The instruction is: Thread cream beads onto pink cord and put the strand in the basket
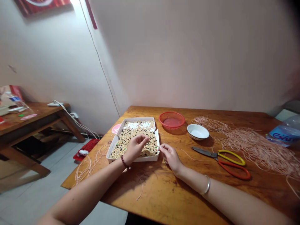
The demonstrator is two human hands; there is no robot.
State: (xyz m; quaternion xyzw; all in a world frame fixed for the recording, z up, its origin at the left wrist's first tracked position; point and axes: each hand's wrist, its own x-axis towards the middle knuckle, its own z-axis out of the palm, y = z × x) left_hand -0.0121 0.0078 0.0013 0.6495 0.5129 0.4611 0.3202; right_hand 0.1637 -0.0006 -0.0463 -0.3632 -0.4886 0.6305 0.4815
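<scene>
A white tray full of small beads, mostly tan with black ones and a few green, lies on the wooden table. Over its front part is my left hand, thumb and forefinger pinched together; whatever they hold is too small to make out. My right hand is beside the tray's right front corner, its fingertips closed on the end of a thin pink cord. That cord trails right across the table. Something tiny shows at the right fingertips, too small to name.
Behind and right stand a red plastic basket and a white bowl. Scissors with yellow and red handles lie right, before a heap of pink cords. A bottle is far right. More cords lie at the left edge.
</scene>
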